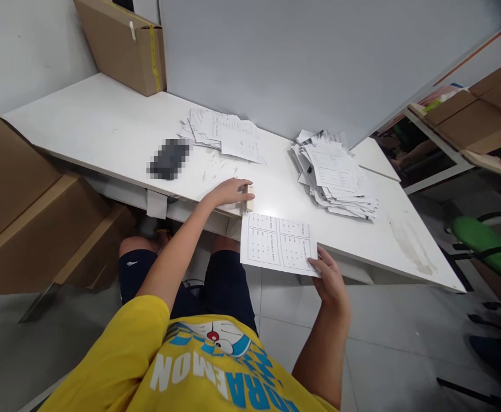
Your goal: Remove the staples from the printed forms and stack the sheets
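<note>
My left hand reaches to the front part of the table, its fingers and thumb closed on a small beige block-like object. What kind of object it is cannot be made out. Between thumb and fingers, my right hand grips the right edge of a white printed sheet divided into boxes of text. The sheet sticks out past the table's front edge, and its upper left corner lies just below the beige block.
Loose papers lie toward the back of the white table, near a dark blurred-out object. A thick paper pile sits to the right. Cardboard boxes stand at left, and a green chair at far right.
</note>
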`<action>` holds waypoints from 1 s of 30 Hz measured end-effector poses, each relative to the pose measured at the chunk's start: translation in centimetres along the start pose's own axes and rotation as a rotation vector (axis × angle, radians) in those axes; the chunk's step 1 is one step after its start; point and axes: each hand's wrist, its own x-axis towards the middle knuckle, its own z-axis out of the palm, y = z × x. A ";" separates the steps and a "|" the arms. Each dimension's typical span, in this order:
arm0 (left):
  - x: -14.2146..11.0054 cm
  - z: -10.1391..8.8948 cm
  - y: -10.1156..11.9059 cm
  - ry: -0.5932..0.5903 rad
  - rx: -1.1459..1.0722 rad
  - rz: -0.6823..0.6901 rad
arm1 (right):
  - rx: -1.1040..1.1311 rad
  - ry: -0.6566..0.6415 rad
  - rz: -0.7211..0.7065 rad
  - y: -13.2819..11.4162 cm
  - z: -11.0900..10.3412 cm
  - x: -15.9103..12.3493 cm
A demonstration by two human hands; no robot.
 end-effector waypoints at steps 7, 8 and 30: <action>-0.2 -0.6 -0.1 -0.080 -0.008 0.038 | 0.046 0.015 0.032 0.2 0.9 0.1; -0.2 -0.7 -0.1 -0.093 0.002 0.034 | 0.052 0.020 0.036 0.2 1.1 0.1; -0.2 -0.6 0.6 -0.208 0.120 0.020 | 0.125 0.012 -0.007 1.5 2.9 -0.4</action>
